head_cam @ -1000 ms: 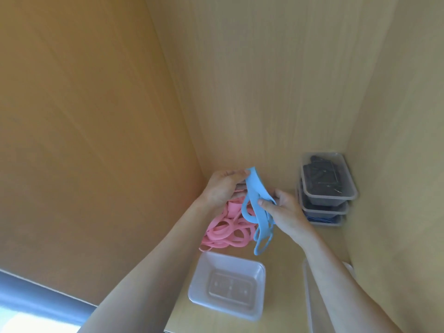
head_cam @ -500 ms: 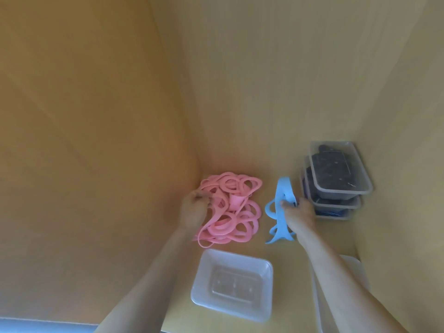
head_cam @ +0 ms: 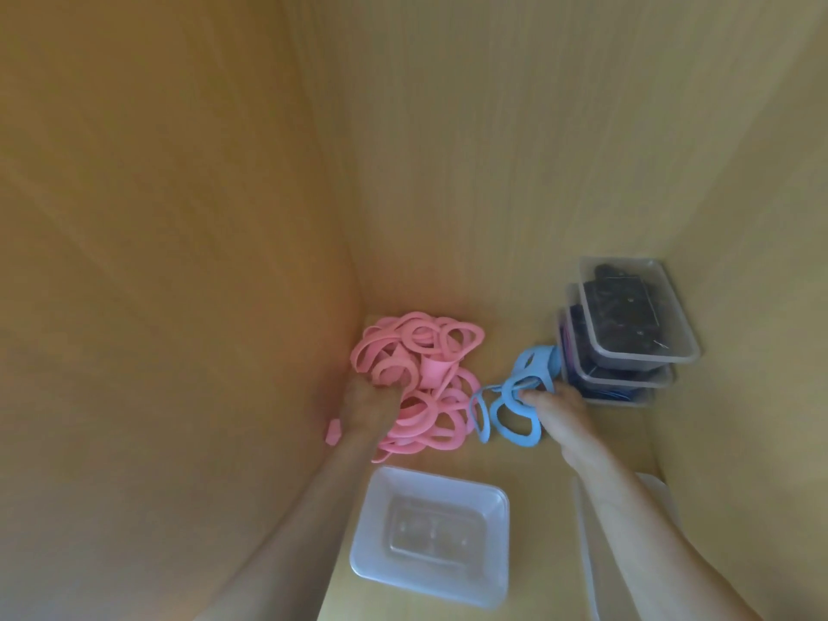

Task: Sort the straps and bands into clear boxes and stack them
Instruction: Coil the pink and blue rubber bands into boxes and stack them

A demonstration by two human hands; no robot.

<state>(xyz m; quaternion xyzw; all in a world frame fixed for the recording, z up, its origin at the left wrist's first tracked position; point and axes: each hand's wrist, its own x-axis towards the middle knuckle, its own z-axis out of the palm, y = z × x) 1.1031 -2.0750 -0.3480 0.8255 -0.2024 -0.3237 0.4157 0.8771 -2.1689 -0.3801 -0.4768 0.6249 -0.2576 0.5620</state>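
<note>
A tangled heap of pink bands [head_cam: 425, 360] lies in the back left corner of the wooden shelf. My left hand [head_cam: 368, 405] grips the heap at its near left side. My right hand [head_cam: 558, 412] holds a bunch of blue bands [head_cam: 515, 396] low over the shelf, between the pink heap and a stack of clear boxes [head_cam: 627, 333]. The stack holds dark straps in the upper boxes and blue ones at the bottom. An empty clear box [head_cam: 430, 531] stands on the shelf in front of the pink heap.
A clear lid or box edge [head_cam: 587, 540] lies at the right, partly under my right forearm. One small pink piece [head_cam: 334, 432] sits apart by the left wall. Wooden walls close in on the left, back and right.
Both hands came down from mid-air and parted. The left hand went to the pink heap; the right carried the blue bands rightward and lowered them onto the shelf by the box stack.
</note>
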